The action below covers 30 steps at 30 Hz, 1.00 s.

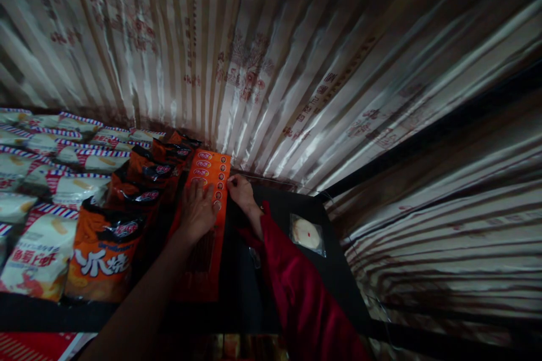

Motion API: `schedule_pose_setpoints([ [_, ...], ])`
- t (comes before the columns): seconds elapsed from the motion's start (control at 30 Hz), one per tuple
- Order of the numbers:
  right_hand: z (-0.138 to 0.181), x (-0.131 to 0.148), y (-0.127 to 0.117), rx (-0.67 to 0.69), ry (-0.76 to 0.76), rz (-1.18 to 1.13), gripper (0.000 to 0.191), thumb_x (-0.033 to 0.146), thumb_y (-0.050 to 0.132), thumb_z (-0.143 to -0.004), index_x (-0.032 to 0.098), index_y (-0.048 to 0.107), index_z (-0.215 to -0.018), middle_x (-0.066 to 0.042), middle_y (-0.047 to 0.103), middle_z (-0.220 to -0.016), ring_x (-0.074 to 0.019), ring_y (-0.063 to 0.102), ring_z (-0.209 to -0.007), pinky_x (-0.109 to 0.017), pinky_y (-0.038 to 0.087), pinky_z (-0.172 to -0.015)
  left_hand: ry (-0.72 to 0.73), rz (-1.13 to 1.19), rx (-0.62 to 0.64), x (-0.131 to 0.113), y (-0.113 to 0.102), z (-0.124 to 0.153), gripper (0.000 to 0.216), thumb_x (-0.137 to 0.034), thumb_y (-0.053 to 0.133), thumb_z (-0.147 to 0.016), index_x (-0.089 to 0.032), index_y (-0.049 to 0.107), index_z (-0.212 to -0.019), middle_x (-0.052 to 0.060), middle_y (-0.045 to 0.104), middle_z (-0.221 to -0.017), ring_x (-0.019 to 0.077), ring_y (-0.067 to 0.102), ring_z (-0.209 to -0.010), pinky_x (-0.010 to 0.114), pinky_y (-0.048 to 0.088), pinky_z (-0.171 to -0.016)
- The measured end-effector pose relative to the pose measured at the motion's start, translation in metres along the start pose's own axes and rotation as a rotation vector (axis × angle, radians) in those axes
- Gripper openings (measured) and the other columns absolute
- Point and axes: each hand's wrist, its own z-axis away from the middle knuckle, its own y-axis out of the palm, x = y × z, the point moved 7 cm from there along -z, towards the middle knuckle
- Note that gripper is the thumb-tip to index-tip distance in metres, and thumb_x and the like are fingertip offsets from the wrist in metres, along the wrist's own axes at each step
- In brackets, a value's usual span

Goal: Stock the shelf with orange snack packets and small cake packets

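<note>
A long orange snack packet [210, 174] lies on a dark shelf [339, 282], its far end against the striped backing. My left hand [197, 210] rests flat on the packet's middle with fingers stretched out. My right hand [240, 190], in a red sleeve, is closed in a pinch at the packet's right edge near the top.
Rows of orange-and-black snack bags [104, 251] and white bags with red-blue trim [38, 254] fill the shelf to the left. A small clear-wrapped round item [307, 234] lies on the dark shelf at right. Striped plastic-wrapped cartons [271, 56] rise behind and to the right.
</note>
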Motion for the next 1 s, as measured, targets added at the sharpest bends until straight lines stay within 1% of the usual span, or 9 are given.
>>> schedule_pose_setpoints([
  [0.2, 0.000, -0.002, -0.001, -0.014, 0.014, -0.047, 0.008, 0.018, 0.056, -0.080, 0.022, 0.063, -0.079, 0.002, 0.069, -0.085, -0.0121, 0.063, -0.076, -0.022, 0.046, -0.075, -0.029, 0.010, 0.031, 0.000, 0.001, 0.000, 0.052, -0.037, 0.036, -0.089, -0.015, 0.044, -0.135, 0.016, 0.035, -0.146, 0.0321, 0.024, -0.138, 0.049, 0.019, -0.110],
  [0.37, -0.001, -0.006, 0.002, -0.028, 0.043, -0.066, 0.008, 0.019, 0.058, -0.079, 0.022, 0.062, -0.085, 0.002, 0.069, -0.087, -0.0118, 0.063, -0.076, -0.022, 0.047, -0.073, -0.031, 0.009, 0.039, 0.000, 0.002, 0.001, 0.052, -0.036, 0.036, -0.089, -0.014, 0.043, -0.136, 0.017, 0.032, -0.148, 0.0329, 0.023, -0.138, 0.049, 0.019, -0.111],
  [0.47, -0.001, -0.009, 0.004, -0.045, 0.073, -0.077, 0.010, 0.020, 0.059, -0.078, 0.023, 0.061, -0.087, 0.003, 0.068, -0.084, -0.0113, 0.063, -0.075, -0.021, 0.047, -0.072, -0.032, 0.001, 0.035, 0.000, 0.003, 0.002, 0.053, -0.037, 0.036, -0.089, -0.015, 0.042, -0.136, 0.017, 0.031, -0.148, 0.0328, 0.022, -0.138, 0.049, 0.019, -0.111],
  [0.53, 0.000, -0.008, 0.004, -0.052, 0.068, -0.080, 0.010, 0.021, 0.060, -0.078, 0.023, 0.060, -0.087, 0.003, 0.068, -0.082, -0.0112, 0.063, -0.074, -0.021, 0.047, -0.072, -0.033, -0.005, 0.033, 0.000, 0.004, 0.002, 0.053, -0.038, 0.036, -0.089, -0.015, 0.042, -0.137, 0.017, 0.032, -0.148, 0.0326, 0.021, -0.139, 0.048, 0.018, -0.111],
  [0.63, 0.002, -0.006, -0.001, -0.065, 0.035, -0.075, 0.010, 0.020, 0.056, -0.080, 0.022, 0.061, -0.088, 0.002, 0.068, -0.084, -0.0116, 0.063, -0.075, -0.022, 0.047, -0.074, -0.036, -0.011, 0.036, 0.000, 0.004, 0.002, 0.053, -0.038, 0.035, -0.090, -0.014, 0.041, -0.137, 0.017, 0.031, -0.148, 0.0326, 0.021, -0.139, 0.049, 0.017, -0.111],
  [0.73, 0.005, -0.002, -0.010, -0.081, -0.004, -0.042, 0.015, 0.015, 0.052, -0.082, 0.022, 0.062, -0.090, 0.001, 0.069, -0.091, -0.0124, 0.063, -0.081, -0.023, 0.046, -0.079, -0.039, -0.013, 0.030, 0.000, 0.003, 0.002, 0.053, -0.038, 0.036, -0.089, -0.014, 0.042, -0.137, 0.017, 0.032, -0.147, 0.0319, 0.021, -0.139, 0.048, 0.017, -0.112],
  [0.83, 0.010, 0.002, -0.013, -0.019, -0.074, -0.010, 0.017, 0.013, 0.051, -0.082, 0.021, 0.065, -0.090, 0.000, 0.069, -0.094, -0.0126, 0.063, -0.084, -0.023, 0.046, -0.082, -0.041, -0.003, 0.018, 0.001, 0.001, 0.003, 0.053, -0.037, 0.037, -0.089, -0.014, 0.042, -0.137, 0.017, 0.033, -0.147, 0.0314, 0.021, -0.139, 0.048, 0.018, -0.111],
  [0.93, 0.016, 0.005, -0.009, 0.056, -0.151, 0.052, 0.019, 0.013, 0.052, -0.082, 0.021, 0.067, -0.090, -0.001, 0.068, -0.095, -0.0130, 0.062, -0.084, -0.023, 0.046, -0.083, -0.039, 0.010, 0.016, 0.001, 0.001, 0.003, 0.053, -0.037, 0.037, -0.089, -0.014, 0.042, -0.136, 0.018, 0.033, -0.147, 0.0321, 0.021, -0.139, 0.049, 0.019, -0.111],
  [1.0, 0.020, 0.006, -0.008, 0.068, -0.194, 0.103, 0.021, 0.012, 0.052, -0.083, 0.021, 0.068, -0.092, -0.002, 0.066, -0.096, -0.0131, 0.061, -0.084, -0.024, 0.046, -0.083, -0.036, 0.016, 0.014, 0.001, 0.001, 0.002, 0.053, -0.037, 0.038, -0.089, -0.015, 0.042, -0.136, 0.018, 0.032, -0.147, 0.0326, 0.021, -0.139, 0.049, 0.019, -0.111],
])
